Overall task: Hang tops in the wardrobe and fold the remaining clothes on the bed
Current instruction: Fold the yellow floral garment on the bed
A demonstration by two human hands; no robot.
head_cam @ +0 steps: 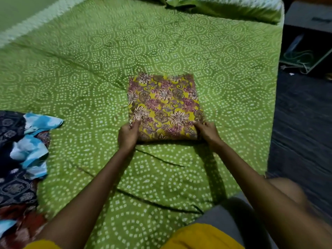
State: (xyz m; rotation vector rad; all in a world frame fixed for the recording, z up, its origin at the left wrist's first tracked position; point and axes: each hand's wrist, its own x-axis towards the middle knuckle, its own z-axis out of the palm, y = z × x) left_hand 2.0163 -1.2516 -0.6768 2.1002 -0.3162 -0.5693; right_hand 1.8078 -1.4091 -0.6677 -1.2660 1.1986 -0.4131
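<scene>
there, on the bed (179, 42), i saw the cloth (164, 106) folded into a flat, nearly square packet, yellow with a dense print of purple and cream flowers. it lay near the middle of the sheet, its far edge a little blurred. the sheet was green cotton-looking fabric covered in rings of small white dots, with a few dark creases running across it below the packet.

my left hand (128, 134) gripped the packet's near left corner, thumb on top and fingers curled under the edge. my right hand (208, 131) held the near right corner the same way, fingers over the printed face. both arms reached out bare from yellow sleeves at the bottom of the view.

at the left edge sat a pile (19, 159) of loose clothes, well apart from the packet: dark navy fabric with a pale pattern, a crumpled blue-and-white tie-dye piece, and something red underneath. a shiny green pillow (224, 9) lay at the far end. dark floor (301, 123) showed on the right.
</scene>
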